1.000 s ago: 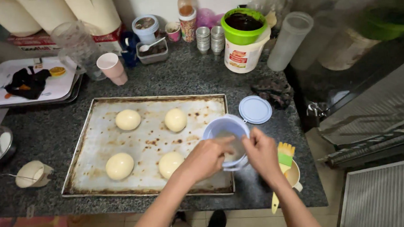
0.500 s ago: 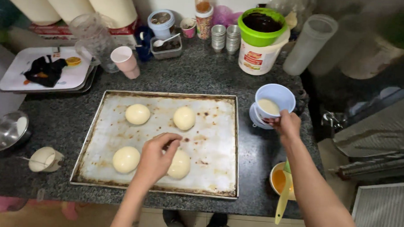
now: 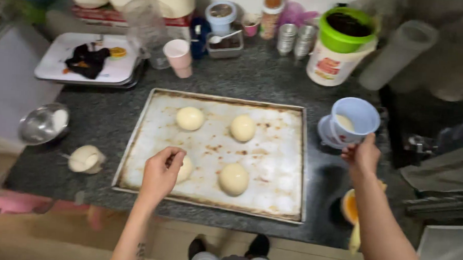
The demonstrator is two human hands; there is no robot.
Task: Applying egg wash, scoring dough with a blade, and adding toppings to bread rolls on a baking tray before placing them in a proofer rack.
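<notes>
A worn metal baking tray (image 3: 271, 162) lies on the dark counter with several pale dough balls on it. My left hand (image 3: 160, 173) hovers over the near-left dough ball (image 3: 185, 169), fingers pinched together, partly covering it. Other dough balls sit at the far left (image 3: 190, 118), far middle (image 3: 242, 128) and near middle (image 3: 233, 179). My right hand (image 3: 361, 155) holds the lower edge of a light blue cup (image 3: 354, 119) tilted on its lid at the tray's right side.
A green-lidded white tub (image 3: 337, 51), small tins (image 3: 295, 39), a pink cup (image 3: 177, 56) and jars stand at the back. A white tray (image 3: 85, 63) with dark scraps is at left, a steel bowl (image 3: 42, 124) and small pot (image 3: 86, 158) nearer. A yellow bowl with brush (image 3: 351, 208) sits near right.
The blue cup went from near the tray's front corner to the right side of the tray. My left hand moved left over the near-left dough ball.
</notes>
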